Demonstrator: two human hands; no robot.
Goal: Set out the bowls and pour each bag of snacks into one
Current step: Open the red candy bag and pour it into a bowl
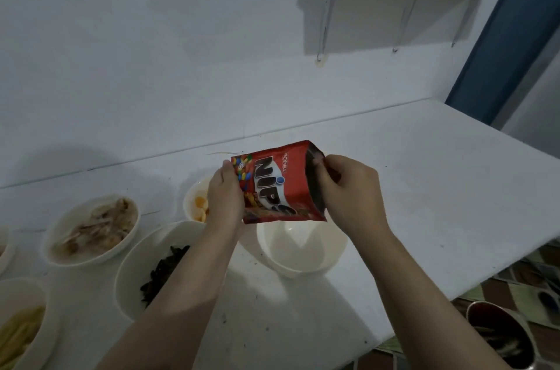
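White bowls are crowding the left side of the white table (424,187): one of pale chips (92,230), one of dark strips (151,266), one of yellow sticks (21,330) and a small one with orange pieces (197,203). Both hands are hovering over the empty white bowl (303,248) with a red snack bag (278,184), blocking the way down into it. The tabletop to the right and behind is lying open up to the white wall (151,66), while a metal shelf bracket (394,15) is hanging overhead.
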